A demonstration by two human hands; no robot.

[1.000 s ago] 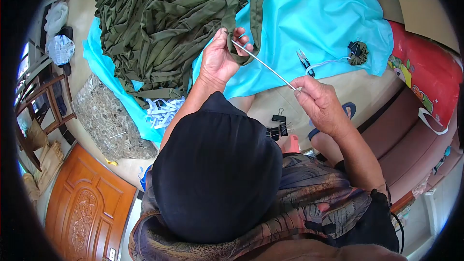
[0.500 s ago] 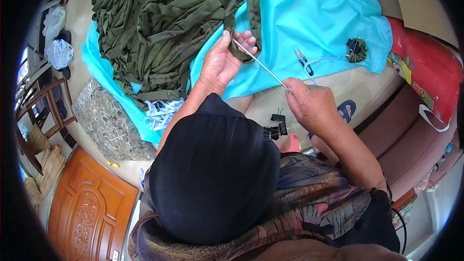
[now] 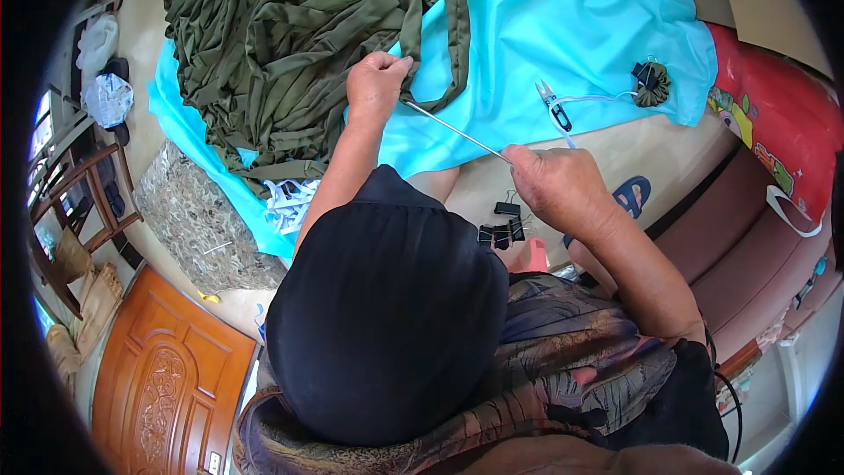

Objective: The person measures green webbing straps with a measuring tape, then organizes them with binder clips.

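Observation:
My left hand (image 3: pixel 378 86) is closed on a dark green fabric strap (image 3: pixel 457 44), pinching it between thumb and fingers beside the big green heap. In my right hand (image 3: pixel 556 183) is one end of a thin metal rod (image 3: pixel 457 129). The rod's far tip meets the strap just below my left hand; whether it lies inside the fabric cannot be made out. A pile of green straps (image 3: pixel 281 53) rests on a turquoise cloth (image 3: pixel 545 26). Small thread snips (image 3: pixel 556 105) lie on that cloth, near a rolled green strap (image 3: pixel 652 86) with a black clip.
Black binder clips (image 3: pixel 503 233) sit on the floor near my knees. White strips (image 3: pixel 290 202) lie by the cloth's edge. A brown sofa (image 3: pixel 747 255) and a red bag (image 3: pixel 774 105) stand at the right, a wooden door (image 3: pixel 167 378) at lower left. A black head covering (image 3: pixel 387 317) fills the lower middle.
My left hand has gone from open-palmed under the strap to pinching it, and shifted left. My right hand has drawn slightly left with the rod, whose tip is now lower on the strap.

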